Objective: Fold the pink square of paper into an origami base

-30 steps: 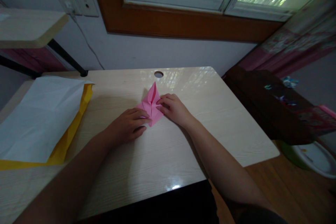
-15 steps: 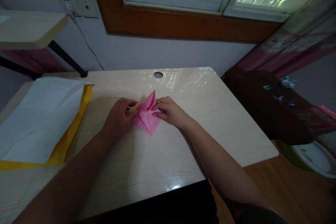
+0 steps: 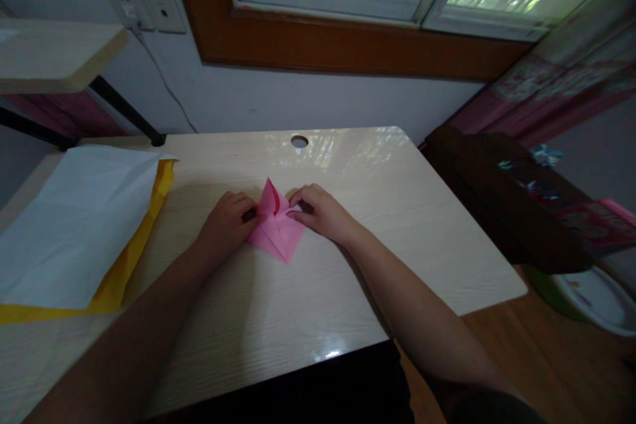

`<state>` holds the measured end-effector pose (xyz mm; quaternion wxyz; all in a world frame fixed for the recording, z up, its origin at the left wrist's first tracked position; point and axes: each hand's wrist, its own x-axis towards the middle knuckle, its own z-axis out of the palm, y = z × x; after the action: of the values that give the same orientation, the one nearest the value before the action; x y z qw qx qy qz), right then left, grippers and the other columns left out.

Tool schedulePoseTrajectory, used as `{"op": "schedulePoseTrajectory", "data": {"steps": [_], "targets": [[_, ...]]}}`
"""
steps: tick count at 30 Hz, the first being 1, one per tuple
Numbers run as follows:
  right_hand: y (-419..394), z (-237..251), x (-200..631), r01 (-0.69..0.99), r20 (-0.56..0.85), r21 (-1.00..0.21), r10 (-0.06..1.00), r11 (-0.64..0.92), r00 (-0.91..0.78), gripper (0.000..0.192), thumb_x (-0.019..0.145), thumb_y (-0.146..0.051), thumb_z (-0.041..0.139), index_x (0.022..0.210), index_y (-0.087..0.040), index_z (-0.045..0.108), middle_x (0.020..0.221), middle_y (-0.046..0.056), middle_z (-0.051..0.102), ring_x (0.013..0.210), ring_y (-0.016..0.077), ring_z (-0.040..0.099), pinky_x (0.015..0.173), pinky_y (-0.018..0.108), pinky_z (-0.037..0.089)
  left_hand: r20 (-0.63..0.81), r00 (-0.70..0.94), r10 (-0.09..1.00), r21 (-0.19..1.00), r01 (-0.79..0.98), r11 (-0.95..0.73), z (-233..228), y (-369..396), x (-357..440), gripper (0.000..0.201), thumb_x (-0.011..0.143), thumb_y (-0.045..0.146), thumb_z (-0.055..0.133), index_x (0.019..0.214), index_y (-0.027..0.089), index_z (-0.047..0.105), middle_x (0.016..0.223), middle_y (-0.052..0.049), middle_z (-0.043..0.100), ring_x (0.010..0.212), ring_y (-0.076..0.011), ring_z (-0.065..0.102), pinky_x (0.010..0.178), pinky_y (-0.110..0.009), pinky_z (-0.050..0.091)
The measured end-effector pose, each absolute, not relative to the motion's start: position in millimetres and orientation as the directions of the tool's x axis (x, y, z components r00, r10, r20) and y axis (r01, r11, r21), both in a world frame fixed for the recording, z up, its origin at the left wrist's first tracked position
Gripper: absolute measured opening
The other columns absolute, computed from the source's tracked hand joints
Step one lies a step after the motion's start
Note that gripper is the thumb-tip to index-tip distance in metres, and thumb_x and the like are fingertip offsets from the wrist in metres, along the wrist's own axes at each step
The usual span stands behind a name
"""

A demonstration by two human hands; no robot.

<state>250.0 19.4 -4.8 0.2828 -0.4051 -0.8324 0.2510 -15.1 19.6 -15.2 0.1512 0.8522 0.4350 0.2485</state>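
A folded piece of pink paper [image 3: 284, 238] lies on the pale wood-grain desk [image 3: 308, 305], one corner toward me and a raised flap pointing up at its far side. My left hand [image 3: 231, 215] pinches its left edge between thumb and fingers. On the opposite edge, my right hand [image 3: 320, 211] grips the paper the same way, thumb and forefinger closed on it near the middle crease. The paper's outer edges are partly hidden under my fingertips.
White paper [image 3: 74, 225] lies over a yellow sheet [image 3: 134, 258] on the desk's left. A raised shelf [image 3: 59, 53] on black legs stands behind them. Beyond the desk's right edge are a dark wooden cabinet [image 3: 497, 199] and a white-rimmed basin [image 3: 601, 298].
The raised flap of the pink paper has swung left and now stands more upright. My right fingers have drawn in to a tighter pinch; the left hand has shifted slightly.
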Motion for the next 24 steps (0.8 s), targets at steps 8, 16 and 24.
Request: {"op": "schedulePoseTrajectory", "data": {"steps": [8, 16, 24], "targets": [[18.3, -4.1, 246.6, 0.532, 0.251, -0.673, 0.835, 0.514, -0.49, 0.007, 0.09, -0.018, 0.068, 0.097, -0.02, 0.068, 0.093, 0.004, 0.069, 0.087, 0.0174, 0.059, 0.083, 0.029, 0.044, 0.279, 0.548, 0.789, 0.461, 0.645, -0.61, -13.1, 21.0, -13.8, 0.028, 0.094, 0.042, 0.062, 0.076, 0.02, 0.062, 0.078, -0.002, 0.064, 0.078, -0.0208, 0.055, 0.074, -0.036, 0.043], [18.4, -4.6, 243.1, 0.516, 0.214, -0.682, 0.816, 0.518, -0.537, 0.012, 0.091, -0.029, 0.072, 0.096, -0.019, 0.068, 0.085, 0.002, 0.064, 0.077, 0.0156, 0.055, 0.074, 0.026, 0.041, 0.247, 0.586, 0.772, 0.449, 0.637, -0.627, -13.2, 21.5, -12.6, 0.03, 0.092, 0.041, 0.066, 0.072, 0.02, 0.059, 0.075, -0.002, 0.06, 0.076, -0.0213, 0.052, 0.073, -0.036, 0.041], [17.7, -4.7, 238.4, 0.58, 0.228, -0.604, 0.816, 0.547, -0.532, 0.01, 0.092, -0.027, 0.071, 0.097, -0.019, 0.068, 0.088, 0.003, 0.063, 0.083, 0.0178, 0.054, 0.079, 0.029, 0.04, 0.27, 0.584, 0.766, 0.367, 0.673, -0.642, -19.9, 20.9, -13.0, 0.026, 0.092, 0.043, 0.069, 0.085, 0.019, 0.064, 0.089, -0.006, 0.062, 0.087, -0.0248, 0.054, 0.083, -0.04, 0.042]]}}
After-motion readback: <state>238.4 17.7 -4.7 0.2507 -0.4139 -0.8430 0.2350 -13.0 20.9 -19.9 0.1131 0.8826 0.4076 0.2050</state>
